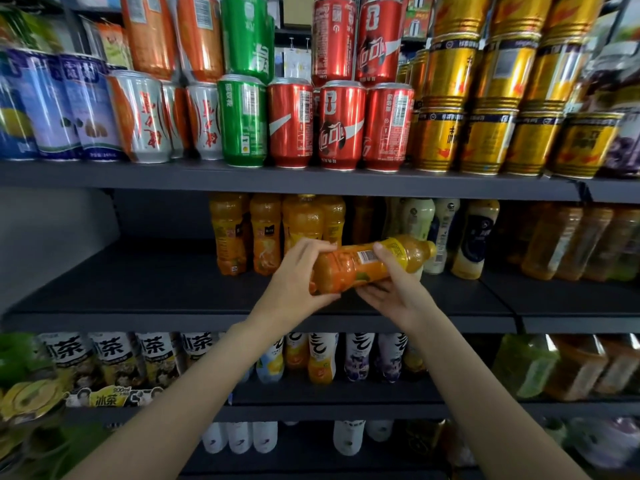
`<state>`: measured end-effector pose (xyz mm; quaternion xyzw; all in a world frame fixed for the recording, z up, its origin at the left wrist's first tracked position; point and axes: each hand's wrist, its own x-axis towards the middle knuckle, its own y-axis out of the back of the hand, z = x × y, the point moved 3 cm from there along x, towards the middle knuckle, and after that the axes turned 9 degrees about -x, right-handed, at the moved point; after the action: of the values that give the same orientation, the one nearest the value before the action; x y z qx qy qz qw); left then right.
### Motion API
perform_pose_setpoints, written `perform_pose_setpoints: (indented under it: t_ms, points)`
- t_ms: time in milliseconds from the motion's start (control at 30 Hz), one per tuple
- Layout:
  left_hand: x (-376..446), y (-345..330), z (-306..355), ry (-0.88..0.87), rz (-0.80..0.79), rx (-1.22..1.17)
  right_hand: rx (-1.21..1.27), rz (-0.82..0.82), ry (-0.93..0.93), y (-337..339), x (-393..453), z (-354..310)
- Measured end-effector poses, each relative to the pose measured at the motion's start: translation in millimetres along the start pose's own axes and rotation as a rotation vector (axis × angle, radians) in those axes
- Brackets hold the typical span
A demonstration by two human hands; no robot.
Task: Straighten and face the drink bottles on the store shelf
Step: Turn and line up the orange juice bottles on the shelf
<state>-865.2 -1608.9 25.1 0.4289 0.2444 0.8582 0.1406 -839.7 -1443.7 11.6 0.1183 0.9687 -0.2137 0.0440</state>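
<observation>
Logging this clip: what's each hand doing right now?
Left hand: holding the base end of the orange juice bottle.
Right hand: holding the same bottle mid-body.

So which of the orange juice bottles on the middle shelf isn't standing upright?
The orange plastic juice bottle gripped in both hands, left hand and right hand, lies nearly sideways, cap pointing right. The other orange juice bottles stand upright behind it.

dark shelf [138, 282], orange bottles [249, 233] (upright)
</observation>
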Motion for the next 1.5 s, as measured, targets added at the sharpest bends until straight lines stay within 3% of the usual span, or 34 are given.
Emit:
perform_pose_setpoints:
  t_ms: [267, 400, 600, 667, 800, 867, 1167, 1333, 1433, 1500]
  points:
    - [9, -11, -27, 0.390, -0.182, -0.297, -0.328, -0.074, 0.234, 14, 7, -8]
    - [12, -19, -34, 0.386, -0.214, -0.237, -0.540, -0.134, 0.353, 8, 10, -13]
    - [15, -23, -47, 0.365, -0.188, -0.218, -0.591, -0.150, 0.366, 7, 21, -13]
    - [16, -22, -55, 0.375, -0.136, -0.236, -0.675, -0.125, 0.366, 11, 29, -13]
    - [16, -6, -79, 0.501, 0.178, -0.123, -1.042, -0.008, 0.428, 14, 46, -16]
    - [19, -2, -91, 0.562, 0.260, -0.076, -1.132, 0.025, 0.447, 14, 55, -16]
    - [56, -27, -111, 0.608, 0.277, -0.183, -1.083, 0.088, 0.414, -11, 106, 1]
    - [56, -33, -123, 0.531, 0.319, -0.142, -1.150, 0.072, 0.473, -21, 123, 7]
    - [53, -28, -132, 0.512, 0.338, -0.065, -0.942, -0.048, 0.411, -1, 130, 10]
    - [53, -27, -134, 0.506, 0.350, -0.045, -0.766, 0.039, 0.396, 21, 139, 10]
